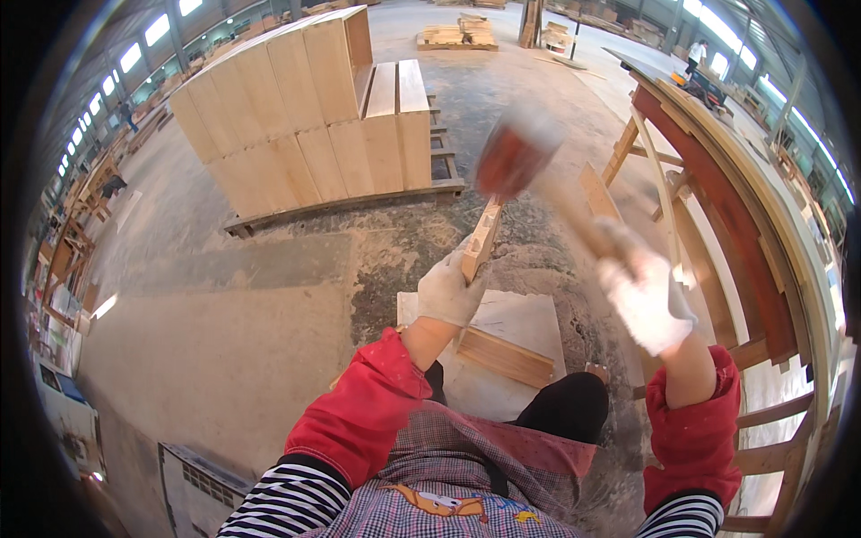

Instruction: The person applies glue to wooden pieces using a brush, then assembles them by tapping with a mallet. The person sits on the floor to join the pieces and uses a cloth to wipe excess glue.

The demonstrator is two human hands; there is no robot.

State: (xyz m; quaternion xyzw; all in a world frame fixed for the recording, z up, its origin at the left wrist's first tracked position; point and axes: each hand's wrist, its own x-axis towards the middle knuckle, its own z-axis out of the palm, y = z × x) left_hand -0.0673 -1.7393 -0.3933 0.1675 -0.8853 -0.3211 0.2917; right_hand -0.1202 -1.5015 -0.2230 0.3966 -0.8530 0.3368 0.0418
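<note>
My left hand (447, 289), in a white work glove, grips a short upright wooden piece (482, 238) that stands on a pale board (529, 325) on the floor between my knees. My right hand (647, 300), also gloved, is closed around the wooden handle of a mallet (516, 152). The mallet's reddish-brown head is blurred with motion just above the top of the wooden piece. A second flat wooden block (507, 357) lies on the pale board beside my left wrist.
A stack of pale wooden panels (296, 117) sits on a pallet ahead. A long workbench with dark red boards (735, 224) runs along my right. More timber piles (457, 34) lie far off on the concrete floor (224, 314).
</note>
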